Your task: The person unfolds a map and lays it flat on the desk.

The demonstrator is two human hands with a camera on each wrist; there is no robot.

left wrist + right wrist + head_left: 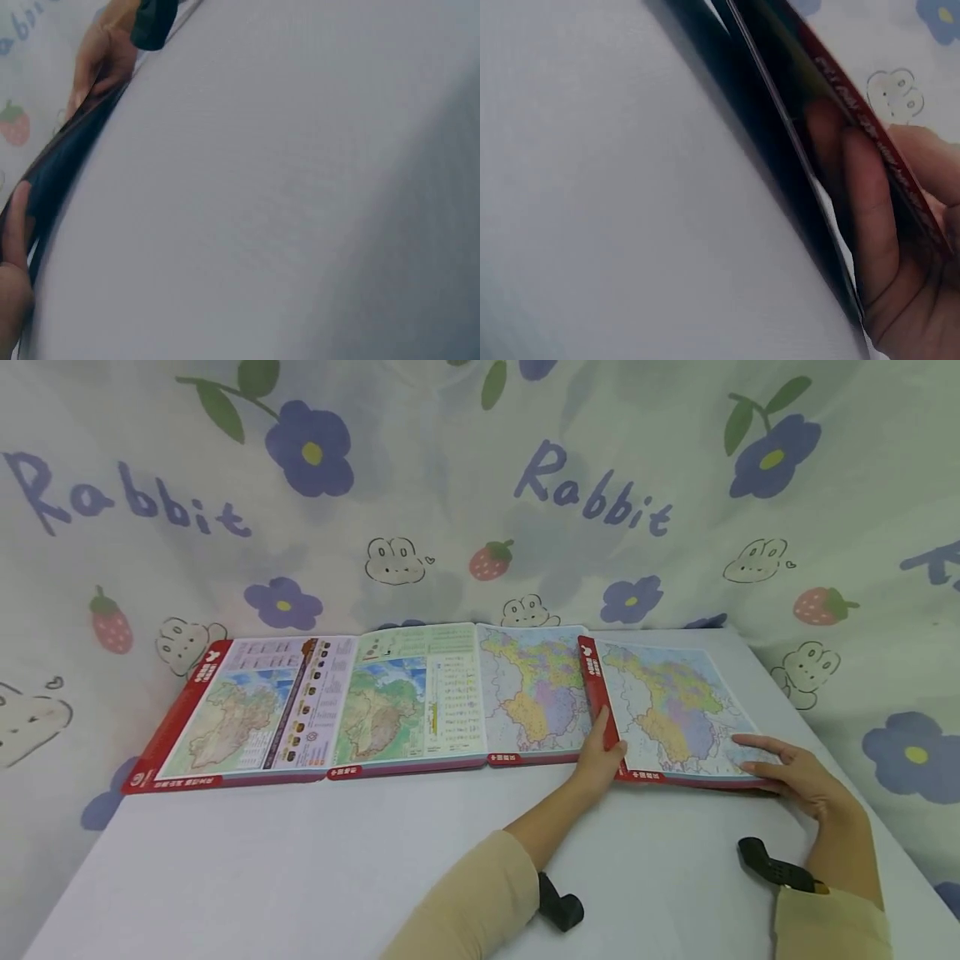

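Observation:
A flat, red-edged map [675,706] lies at a slight slant at the right end of a row of similar maps. At its left red edge my left hand [597,758] grips the lower corner, thumb at the border. My right hand [813,781] holds the lower right corner, with some fingers over the printed face. From the right wrist, fingers [870,202] show behind the map's raised near edge [855,109], while the rest of the hand wraps the other side. In the left wrist view, a left finger [16,225] lies along the dark underside [64,165].
Left of the held map, a pastel political map [528,693] is partly overlapped by it. Beyond that lie a green-toned relief map [405,702] and a red-bordered map [232,718]. They rest on a white table [337,868] against a rabbit-print cloth [435,468].

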